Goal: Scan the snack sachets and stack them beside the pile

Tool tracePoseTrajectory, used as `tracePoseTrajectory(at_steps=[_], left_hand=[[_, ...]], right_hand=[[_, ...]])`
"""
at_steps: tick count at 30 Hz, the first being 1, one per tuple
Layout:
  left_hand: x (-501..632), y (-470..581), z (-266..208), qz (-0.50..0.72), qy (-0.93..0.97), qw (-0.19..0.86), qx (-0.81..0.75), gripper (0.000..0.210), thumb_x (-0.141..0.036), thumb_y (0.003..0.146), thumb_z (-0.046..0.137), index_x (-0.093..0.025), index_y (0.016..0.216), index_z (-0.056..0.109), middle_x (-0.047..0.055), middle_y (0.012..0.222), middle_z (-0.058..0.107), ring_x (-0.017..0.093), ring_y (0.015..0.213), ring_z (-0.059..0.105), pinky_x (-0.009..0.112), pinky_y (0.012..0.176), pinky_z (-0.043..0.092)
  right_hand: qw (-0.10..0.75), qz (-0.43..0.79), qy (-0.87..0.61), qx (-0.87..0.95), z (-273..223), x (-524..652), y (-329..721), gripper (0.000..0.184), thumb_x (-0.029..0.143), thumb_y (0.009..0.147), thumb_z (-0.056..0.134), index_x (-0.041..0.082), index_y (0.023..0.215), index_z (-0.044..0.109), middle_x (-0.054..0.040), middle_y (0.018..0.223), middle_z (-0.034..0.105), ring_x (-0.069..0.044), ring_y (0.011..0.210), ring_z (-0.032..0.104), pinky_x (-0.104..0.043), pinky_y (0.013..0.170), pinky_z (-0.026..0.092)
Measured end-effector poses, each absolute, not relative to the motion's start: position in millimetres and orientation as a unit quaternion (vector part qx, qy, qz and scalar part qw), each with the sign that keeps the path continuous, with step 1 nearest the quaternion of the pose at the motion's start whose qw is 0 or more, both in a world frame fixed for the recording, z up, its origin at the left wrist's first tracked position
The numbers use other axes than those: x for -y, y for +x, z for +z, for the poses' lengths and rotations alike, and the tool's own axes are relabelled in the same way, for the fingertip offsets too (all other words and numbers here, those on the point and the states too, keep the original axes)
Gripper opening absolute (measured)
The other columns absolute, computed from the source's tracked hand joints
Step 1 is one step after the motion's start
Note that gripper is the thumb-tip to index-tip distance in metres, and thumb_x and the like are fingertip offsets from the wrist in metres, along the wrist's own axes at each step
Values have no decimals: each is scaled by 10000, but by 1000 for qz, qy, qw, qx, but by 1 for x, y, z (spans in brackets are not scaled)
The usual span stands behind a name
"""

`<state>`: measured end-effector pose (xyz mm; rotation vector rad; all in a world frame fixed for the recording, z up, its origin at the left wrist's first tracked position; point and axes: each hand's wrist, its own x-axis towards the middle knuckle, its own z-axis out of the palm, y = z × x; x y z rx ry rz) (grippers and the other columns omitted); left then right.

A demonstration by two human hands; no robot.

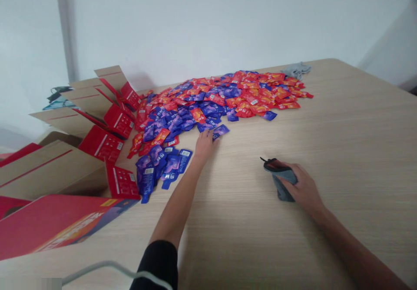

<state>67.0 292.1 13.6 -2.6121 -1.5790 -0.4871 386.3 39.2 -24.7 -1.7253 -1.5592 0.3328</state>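
My left hand (205, 146) reaches to the near edge of a heap of sachets. Its fingers are closed on a blue-purple sachet (222, 130) that sticks out to the right of the fingertips. In my right hand (304, 186) is a small grey drawstring pouch (284, 185), gripped from the right side. The pouch has a dark rim with a short black cord, and something reddish shows at its mouth. The heap of red-orange sachets (250, 97) and blue sachets (174, 123) spreads along the back of the table. A smaller group of blue sachets (171, 168) lies left of my left forearm.
Open red cardboard boxes (100, 144) with raised flaps stand along the left side. A larger red box panel (61, 220) is nearest me. A crumpled grey cloth (296, 70) lies at the back. A pale cable (110, 264) crosses the lower left. The wooden table (352, 142) meets a white wall.
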Motion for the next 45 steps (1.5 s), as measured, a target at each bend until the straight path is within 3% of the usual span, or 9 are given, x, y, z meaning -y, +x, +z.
tracePoseTrajectory(at_steps=[6, 11, 14, 19, 22, 27, 33, 41, 45], left_hand=[[-278, 73, 6, -114, -842, 26, 526, 449, -415, 1067, 580, -89, 1371, 628, 194, 1237, 652, 312, 1174, 608, 424, 1054, 491], [-198, 74, 10, -65, -874, 10, 482, 427, -448, 1075, 564, -127, 1348, 632, 160, 1182, 658, 295, 1111, 615, 403, 986, 523], [-124, 75, 13, -41, -894, -16, 446, 567, -591, 1026, 602, -156, 1390, 606, 136, 1195, 652, 274, 1061, 633, 364, 895, 565], [-17, 70, 20, -17, -918, -84, 387, 834, -708, 963, 620, -113, 1531, 481, 155, 1221, 658, 296, 1073, 631, 414, 926, 577], [23, 62, 21, -7, -924, -79, 374, 870, -705, 978, 595, -146, 1615, 396, 174, 1413, 614, 324, 1172, 617, 460, 988, 552], [56, 45, 11, -49, -946, -56, 314, 725, -637, 1060, 487, -218, 1643, 387, 96, 1686, 403, 316, 1451, 472, 440, 1124, 477], [63, 41, 0, -93, -954, -89, 271, 689, -609, 1065, 499, -129, 1558, 501, 132, 1616, 503, 293, 1480, 483, 414, 1201, 443], [76, 35, 5, -146, -953, -108, 243, 435, -349, 1085, 563, -122, 1456, 593, 135, 1598, 526, 286, 1500, 478, 419, 1174, 514], [79, 30, 2, -162, -952, -118, 233, 407, -319, 1069, 603, -106, 1416, 621, 140, 1545, 583, 282, 1478, 510, 425, 1185, 520]], right_hand=[[380, 137, -674, 618, -23, -41, 386, 423, 494, 949, 642, 288, 1318, 640, -81, 1266, 707, -327, 1182, 654, -518, 1042, 503], [389, 132, -678, 610, -19, -42, 386, 400, 475, 938, 663, 278, 1286, 662, -86, 1251, 716, -329, 1173, 664, -508, 1034, 510], [395, 128, -679, 605, -18, -41, 386, 398, 472, 929, 677, 269, 1272, 669, -85, 1246, 721, -329, 1167, 668, -509, 1027, 515], [408, 111, -678, 602, -13, -40, 384, 403, 445, 920, 698, 254, 1274, 676, -96, 1236, 726, -329, 1155, 678, -511, 1017, 527], [416, 105, -673, 603, -11, -40, 383, 415, 437, 914, 705, 252, 1285, 678, -99, 1235, 729, -326, 1151, 681, -513, 1023, 528], [417, 95, -675, 601, -11, -41, 383, 443, 450, 907, 714, 230, 1289, 677, -114, 1227, 734, -334, 1135, 686, -516, 1001, 533], [415, 91, -676, 602, -10, -39, 384, 436, 430, 918, 704, 231, 1304, 668, -114, 1249, 729, -327, 1157, 681, -514, 1017, 529], [410, 79, -681, 602, -15, -39, 385, 455, 458, 912, 704, 228, 1303, 665, -115, 1221, 729, -329, 1129, 686, -522, 996, 537], [405, 70, -672, 616, -7, -39, 386, 446, 434, 915, 694, 231, 1311, 654, -121, 1217, 719, -342, 1136, 671, -536, 1006, 528]])
